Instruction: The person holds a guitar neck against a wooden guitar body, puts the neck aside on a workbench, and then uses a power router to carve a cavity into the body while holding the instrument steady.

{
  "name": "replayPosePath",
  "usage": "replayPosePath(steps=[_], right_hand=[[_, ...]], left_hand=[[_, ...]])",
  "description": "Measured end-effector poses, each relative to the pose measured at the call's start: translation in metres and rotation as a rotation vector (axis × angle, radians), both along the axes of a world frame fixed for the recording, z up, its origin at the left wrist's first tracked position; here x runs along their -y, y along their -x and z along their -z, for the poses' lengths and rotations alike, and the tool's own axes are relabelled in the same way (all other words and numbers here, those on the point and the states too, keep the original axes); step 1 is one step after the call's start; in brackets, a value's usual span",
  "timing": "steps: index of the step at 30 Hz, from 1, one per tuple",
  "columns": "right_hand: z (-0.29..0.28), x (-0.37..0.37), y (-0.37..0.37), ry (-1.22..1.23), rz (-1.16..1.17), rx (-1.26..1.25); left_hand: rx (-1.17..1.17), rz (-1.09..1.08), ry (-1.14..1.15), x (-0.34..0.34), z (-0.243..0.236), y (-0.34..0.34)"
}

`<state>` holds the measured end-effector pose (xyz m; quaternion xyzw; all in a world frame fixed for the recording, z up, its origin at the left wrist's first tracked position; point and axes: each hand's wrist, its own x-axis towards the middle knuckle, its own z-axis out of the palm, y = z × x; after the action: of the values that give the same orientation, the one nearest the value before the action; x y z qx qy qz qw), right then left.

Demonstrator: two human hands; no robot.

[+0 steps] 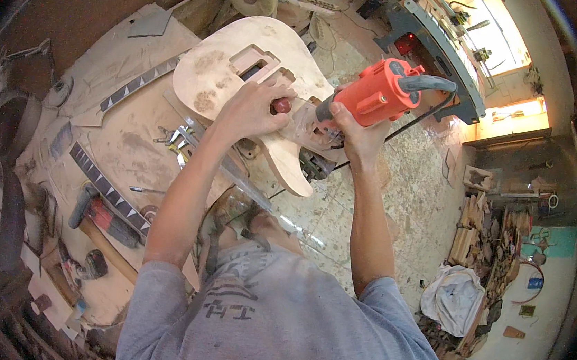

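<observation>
A pale wooden guitar body (pixel 208 75) with routed cavities lies in front of me at bench height. An orange-red router (pixel 375 90) with a grey hose or cord at its top and a clear base plate (pixel 311 123) rests over its right side. My left hand (pixel 257 104) is closed around the reddish knob (pixel 282 105) beside the router base. My right hand (pixel 356 127) grips the lower part of the router housing. Where the cutter meets the wood is hidden.
The cluttered bench (pixel 136 137) at left holds inlaid fretboards (pixel 111 184), an angle grinder (pixel 104 218) and small tools. A grey machine frame (pixel 439 56) stands at back right near lit openings. Wood offcuts (pixel 467 232) and a white sack (pixel 450 300) lie right. The speckled floor (pixel 406 184) shows beyond.
</observation>
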<state>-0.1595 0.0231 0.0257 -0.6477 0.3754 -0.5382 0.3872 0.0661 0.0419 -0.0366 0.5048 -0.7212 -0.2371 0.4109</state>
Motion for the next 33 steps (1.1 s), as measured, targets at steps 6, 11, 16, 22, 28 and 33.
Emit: replayPosePath(steps=[6,11,16,22,28,33], right_hand=[[0.004,0.004,-0.002,0.050,-0.012,0.068],[0.004,0.005,0.001,0.024,-0.006,0.040],[0.003,0.007,0.001,0.062,-0.015,0.039],[0.003,0.009,0.004,0.053,0.006,-0.016],[-0.005,0.007,0.000,-0.016,-0.023,0.048],[0.000,0.015,0.004,0.035,-0.019,0.036]], left_hand=[[-0.009,0.009,-0.004,0.005,0.008,-0.001],[-0.016,0.007,0.019,0.006,0.009,-0.001],[-0.006,-0.005,0.043,0.003,0.005,0.001],[-0.005,0.001,0.018,0.003,0.002,0.002],[0.009,-0.016,0.012,0.007,0.008,0.002],[0.043,-0.023,-0.008,0.006,0.004,0.004]])
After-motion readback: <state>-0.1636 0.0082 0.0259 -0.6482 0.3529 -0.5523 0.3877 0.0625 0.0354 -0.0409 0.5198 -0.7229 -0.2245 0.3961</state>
